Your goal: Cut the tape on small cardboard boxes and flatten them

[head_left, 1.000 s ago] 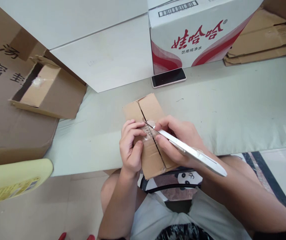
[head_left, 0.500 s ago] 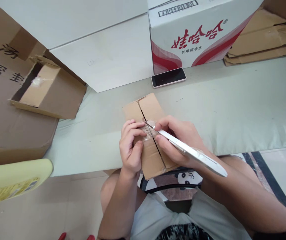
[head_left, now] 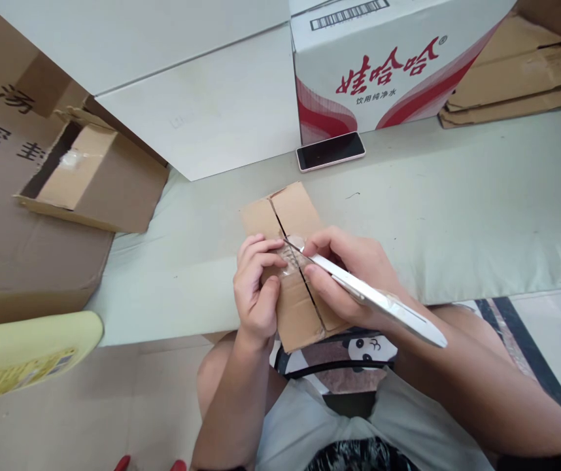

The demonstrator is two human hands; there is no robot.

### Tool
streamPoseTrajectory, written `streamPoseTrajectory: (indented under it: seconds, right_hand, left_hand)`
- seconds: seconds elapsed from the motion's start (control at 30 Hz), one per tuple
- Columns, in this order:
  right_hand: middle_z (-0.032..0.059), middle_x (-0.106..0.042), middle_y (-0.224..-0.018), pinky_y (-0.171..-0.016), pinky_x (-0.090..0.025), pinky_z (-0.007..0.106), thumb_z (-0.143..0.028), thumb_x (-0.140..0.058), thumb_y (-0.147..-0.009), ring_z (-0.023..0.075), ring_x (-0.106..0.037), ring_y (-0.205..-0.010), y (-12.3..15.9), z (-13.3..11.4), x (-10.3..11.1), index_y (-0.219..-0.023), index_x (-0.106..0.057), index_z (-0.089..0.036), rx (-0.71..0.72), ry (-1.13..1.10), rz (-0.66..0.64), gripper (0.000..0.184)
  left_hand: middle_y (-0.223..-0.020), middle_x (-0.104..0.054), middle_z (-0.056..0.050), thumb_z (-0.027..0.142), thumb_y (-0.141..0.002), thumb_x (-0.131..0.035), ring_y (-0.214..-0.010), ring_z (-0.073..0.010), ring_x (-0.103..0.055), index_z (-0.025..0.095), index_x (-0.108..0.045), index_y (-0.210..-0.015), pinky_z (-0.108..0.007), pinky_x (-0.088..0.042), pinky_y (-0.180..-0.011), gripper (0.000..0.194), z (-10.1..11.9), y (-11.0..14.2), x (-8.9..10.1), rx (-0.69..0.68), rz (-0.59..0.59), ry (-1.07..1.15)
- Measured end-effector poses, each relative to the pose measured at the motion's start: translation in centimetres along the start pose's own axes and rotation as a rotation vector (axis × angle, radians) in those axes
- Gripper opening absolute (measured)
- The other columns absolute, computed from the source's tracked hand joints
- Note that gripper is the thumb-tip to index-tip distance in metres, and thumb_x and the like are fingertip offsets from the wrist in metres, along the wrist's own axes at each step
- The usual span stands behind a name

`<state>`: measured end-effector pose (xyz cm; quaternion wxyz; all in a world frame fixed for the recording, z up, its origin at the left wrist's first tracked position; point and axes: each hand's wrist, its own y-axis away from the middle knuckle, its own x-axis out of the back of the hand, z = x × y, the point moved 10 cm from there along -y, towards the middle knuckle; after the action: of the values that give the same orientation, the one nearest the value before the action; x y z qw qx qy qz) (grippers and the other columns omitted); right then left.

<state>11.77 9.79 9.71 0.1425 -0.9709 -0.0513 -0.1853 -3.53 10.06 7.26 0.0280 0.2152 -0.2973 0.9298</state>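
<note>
A small brown cardboard box lies at an angle on the pale green cloth surface, a dark seam running between its flaps. Clear tape crosses the middle of that seam. My left hand grips the left side of the box, its curled fingertips resting on the tape. In my right hand is a white utility knife, held between thumb and fingers. Its thin blade points up and left and meets the tape at the seam, close to my left fingertips.
A phone lies behind the box, in front of a white and red carton. White boxes stand back left. Flattened cardboard sits far right. An opened cardboard box and a yellow container are at left.
</note>
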Motion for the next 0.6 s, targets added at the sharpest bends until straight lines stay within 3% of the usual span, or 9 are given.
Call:
streamPoseTrajectory:
  seconds: [0.6]
  right_hand:
    - [-0.0068, -0.058, -0.061, -0.055, -0.037, 0.025, -0.025, -0.056, -0.087, 0.0089, -0.043, -0.050, -0.04, 0.08, -0.09, -0.091, -0.054, -0.023, -0.019, -0.004, -0.015, 0.005]
  left_hand:
    - [-0.115, -0.075, -0.003, 0.022, -0.091, -0.052, -0.117, -0.0255, -0.063, 0.025, -0.064, -0.092, -0.052, -0.045, -0.115, 0.013, 0.06, -0.05, 0.03, -0.009, -0.004, 0.018]
